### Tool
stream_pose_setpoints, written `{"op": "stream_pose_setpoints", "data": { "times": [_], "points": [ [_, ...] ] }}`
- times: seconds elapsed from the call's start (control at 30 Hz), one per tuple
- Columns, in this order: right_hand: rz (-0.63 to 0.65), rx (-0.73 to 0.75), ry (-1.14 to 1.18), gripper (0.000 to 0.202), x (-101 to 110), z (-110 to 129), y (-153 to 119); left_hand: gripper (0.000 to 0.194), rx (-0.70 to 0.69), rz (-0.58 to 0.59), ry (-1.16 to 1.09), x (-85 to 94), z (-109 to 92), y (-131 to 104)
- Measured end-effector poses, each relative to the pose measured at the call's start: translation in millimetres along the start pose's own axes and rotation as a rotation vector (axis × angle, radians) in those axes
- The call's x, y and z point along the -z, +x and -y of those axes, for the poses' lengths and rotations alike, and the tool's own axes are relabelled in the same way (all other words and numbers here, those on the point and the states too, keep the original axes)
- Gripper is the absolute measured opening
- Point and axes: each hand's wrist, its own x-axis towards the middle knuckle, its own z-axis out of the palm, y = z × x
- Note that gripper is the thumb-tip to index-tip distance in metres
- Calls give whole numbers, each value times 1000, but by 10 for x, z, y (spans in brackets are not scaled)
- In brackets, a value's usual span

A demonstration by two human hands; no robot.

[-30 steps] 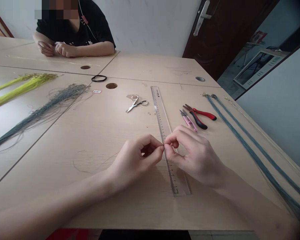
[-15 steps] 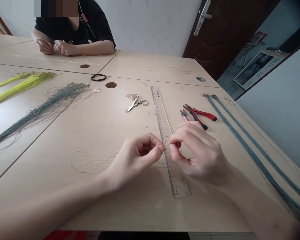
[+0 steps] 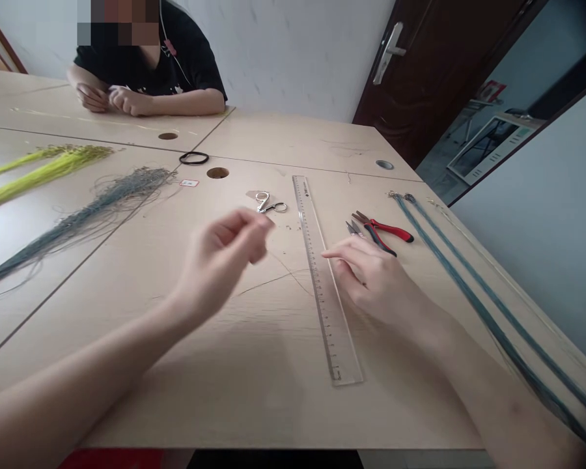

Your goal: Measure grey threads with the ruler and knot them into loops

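My left hand [image 3: 229, 257], blurred by motion, is raised over the table left of the ruler with thumb and fingers pinched. A thin cord [image 3: 293, 273] trails from near its fingertips and crosses itself in a loose loop beside the clear plastic ruler [image 3: 339, 332]. My right hand [image 3: 378, 277] is at the ruler's right edge, fingers curled and pinched; one strand of the cord leads toward them. Just beyond the left fingertips lie small silver scissors [image 3: 273, 207], partly covered. Past my right knuckles are red-and-black pliers [image 3: 390, 230] and thread snips [image 3: 354, 228], half hidden.
Blue-green cord bundles [image 3: 461, 277] run along the right edge. At left are a grey-blue cord bundle [image 3: 78, 225] and yellow cords [image 3: 43, 169]. A black band [image 3: 194, 158], a small label [image 3: 189, 184] and a tape roll [image 3: 384, 165] lie farther back. Another person [image 3: 176, 71] sits across the table.
My left hand has moved up and left, away from the right hand and the ruler. My right hand has shifted slightly, and the cord now crosses between the hands.
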Motion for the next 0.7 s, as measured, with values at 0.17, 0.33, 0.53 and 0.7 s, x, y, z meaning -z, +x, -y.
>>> {"op": "stream_pose_setpoints", "data": {
  "times": [0.17, 0.33, 0.53, 0.7],
  "points": [
    [206, 42, -56, 30, -21, -13, -6, 28, -321, -437, -272, 364, -275, 471],
    [303, 63, -148, 24, 39, 298, -76, 22, -202, -514, -332, 428, -159, 535],
    [328, 208, -280, 17, 27, 748, -545, 12, -62, -293, -245, 198, 122, 328],
    [146, -22, -140, 12, -14, 893, -1017, 10, 7, -187, -175, 119, 140, 212]
  ]
}}
